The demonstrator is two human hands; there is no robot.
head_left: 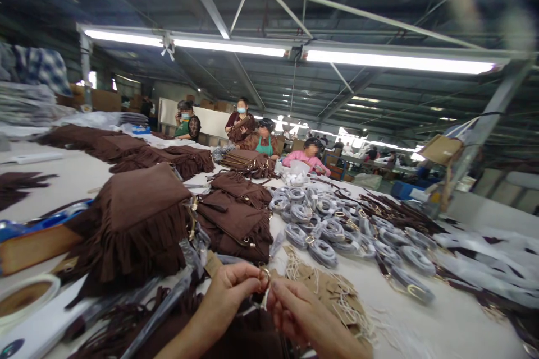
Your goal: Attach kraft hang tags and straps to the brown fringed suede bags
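Observation:
Close together at the bottom centre are my two hands, both with fingers pinched. A gold metal ring (266, 272) is gripped at the fingertips of my left hand (231, 287). My right hand (297, 307) is closed beside the ring, with a thin white bit, perhaps string, at its fingertips; what else it holds is hidden. Under both hands lies dark brown fabric (252, 332). Just right of them is a pile of brown card tags (322, 283) with white strings. Brown fringed bags (143, 196) are stacked to the left, and more brown bags (236, 219) lie beyond my hands.
Many wrapped coiled straps (332, 230) cover the table (458, 314) to the right, with dark straps (391, 210) behind. A tape roll (29, 297) and a cardboard box edge (37, 247) are at left. Several people work across the table, one in pink (307, 161).

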